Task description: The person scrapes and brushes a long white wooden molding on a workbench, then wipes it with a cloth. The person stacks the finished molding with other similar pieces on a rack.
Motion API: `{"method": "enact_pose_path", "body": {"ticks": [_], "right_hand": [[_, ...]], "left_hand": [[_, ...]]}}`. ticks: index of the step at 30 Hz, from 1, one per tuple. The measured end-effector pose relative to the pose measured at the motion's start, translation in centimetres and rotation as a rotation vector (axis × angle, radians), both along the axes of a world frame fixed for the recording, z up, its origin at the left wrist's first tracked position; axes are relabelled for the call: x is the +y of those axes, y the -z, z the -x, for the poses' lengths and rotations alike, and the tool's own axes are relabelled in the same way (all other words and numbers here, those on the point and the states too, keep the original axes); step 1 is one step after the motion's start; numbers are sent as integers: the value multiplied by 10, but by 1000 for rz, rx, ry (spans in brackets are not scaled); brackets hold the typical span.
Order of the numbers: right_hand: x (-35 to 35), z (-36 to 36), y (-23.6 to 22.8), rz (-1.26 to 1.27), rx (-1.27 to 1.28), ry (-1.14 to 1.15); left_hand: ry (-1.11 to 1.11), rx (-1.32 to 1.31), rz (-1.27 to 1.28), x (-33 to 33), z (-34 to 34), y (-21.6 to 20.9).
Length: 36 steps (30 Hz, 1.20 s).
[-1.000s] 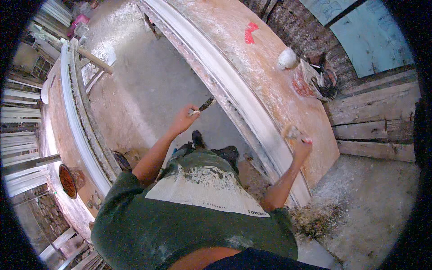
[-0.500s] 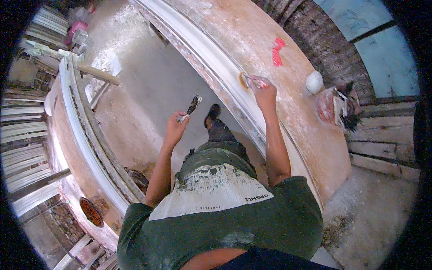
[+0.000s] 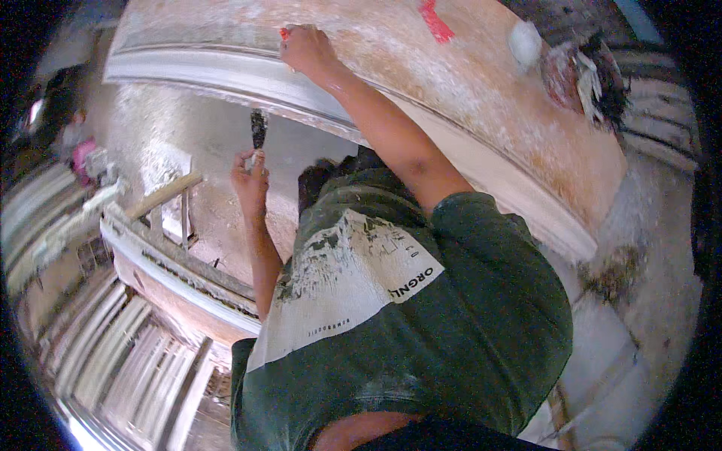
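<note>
My right hand [image 3: 310, 49] reaches far forward over the workbench, its fingers closed. A bit of red [image 3: 284, 34] shows at its fingertips; the earlier frame shows a brush with tan bristles and a red-and-white handle in this hand, now mostly hidden. Right below the hand runs a long white moulding [image 3: 199, 66] along the bench's near edge; whether the brush touches it I cannot tell. My left hand [image 3: 251, 171] is held up over the floor, apart from the bench. Its fingers pinch a flat dark tool [image 3: 259, 129] smeared with white, flared end pointing away from me.
On the dusty bench top [image 3: 481, 90] lie a red strip [image 3: 435, 22], a white rounded lump [image 3: 525, 42] and a bundle with dark bristles [image 3: 602, 83]. A second bench [image 3: 180, 282] with moulding stands at the left. Many white strips [image 3: 124, 353] are stacked beyond it.
My view has turned left. My right hand has moved forward and left along the moulding with the brush. The left hand still holds the dark tool, now more upright.
</note>
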State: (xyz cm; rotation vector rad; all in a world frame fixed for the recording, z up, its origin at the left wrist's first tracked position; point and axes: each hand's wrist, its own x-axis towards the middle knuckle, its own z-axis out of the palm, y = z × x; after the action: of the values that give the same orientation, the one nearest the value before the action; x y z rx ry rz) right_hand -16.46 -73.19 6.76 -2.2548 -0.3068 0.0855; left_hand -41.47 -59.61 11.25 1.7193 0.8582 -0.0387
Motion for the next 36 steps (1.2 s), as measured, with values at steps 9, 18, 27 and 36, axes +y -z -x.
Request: {"method": "enact_pose_path", "body": {"ticks": [9, 18, 27, 36], "right_hand": [[-324, 160, -1, 922, 180, 583], [-80, 144, 4, 178, -130, 254], [-154, 214, -41, 349, -167, 1205], [1, 246, -20, 66, -112, 1009]], "left_hand": [[399, -12, 18, 48, -115, 34], [1008, -78, 34, 76, -216, 41], [1612, -464, -245, 13, -256, 81], [1759, -547, -352, -121, -226, 93]]}}
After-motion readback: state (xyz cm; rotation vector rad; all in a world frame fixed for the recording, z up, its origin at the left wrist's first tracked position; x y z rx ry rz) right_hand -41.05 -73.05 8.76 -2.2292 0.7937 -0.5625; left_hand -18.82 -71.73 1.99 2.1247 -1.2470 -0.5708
